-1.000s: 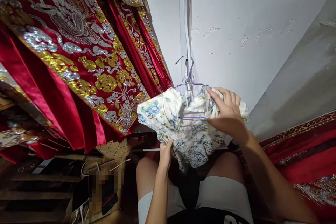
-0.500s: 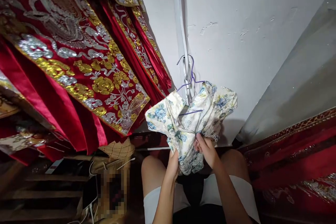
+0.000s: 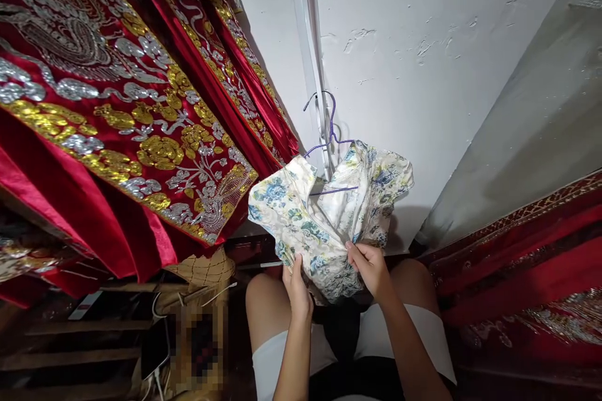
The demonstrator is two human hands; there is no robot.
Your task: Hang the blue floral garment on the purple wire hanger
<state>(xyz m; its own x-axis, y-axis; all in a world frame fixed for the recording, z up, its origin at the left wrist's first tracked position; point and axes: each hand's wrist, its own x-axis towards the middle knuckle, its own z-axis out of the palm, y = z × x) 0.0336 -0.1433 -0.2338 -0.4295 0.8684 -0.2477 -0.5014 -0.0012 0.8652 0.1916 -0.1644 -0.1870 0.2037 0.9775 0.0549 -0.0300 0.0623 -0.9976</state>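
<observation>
1. The floral garment [image 3: 324,225], cream with blue and green flowers, hangs on a purple wire hanger [image 3: 329,138] whose hook catches on a white vertical rail [image 3: 310,44] on the white wall [image 3: 423,44].
2. The left hand [image 3: 297,288] grips the garment's lower left hem; its fingers are closed narrow on the cloth, thumb in front, and the fabric bunches just above them.
3. The right hand [image 3: 370,266] pinches the lower right part of the garment, fingers curled shut on a fold at the inner edge of the open front, the thumb on the side facing the camera.
4. Between the two hands the hem sags in a loose bundle, touching both and hanging just over the person's knees [image 3: 263,301].
5. The garment's front lies open down the middle; the hanger's lower bar shows as a thin purple line across the gap, well above both hands.
6. To the left, the red embroidered cloth [image 3: 141,138], heavy with gold and silver thread, hangs close; its lowest corner comes just beside the garment's left shoulder, so there is little room on that side.
7. To the right, bare wall and a grey slanted panel [image 3: 531,106] leave open room beside the garment's right shoulder.
8. Lower right, more red fabric with gold trim [image 3: 527,263] lies near the right forearm.
9. Lower left, a woven basket [image 3: 202,269] and white cables [image 3: 157,369] sit beside the left knee, apart from the garment.
</observation>
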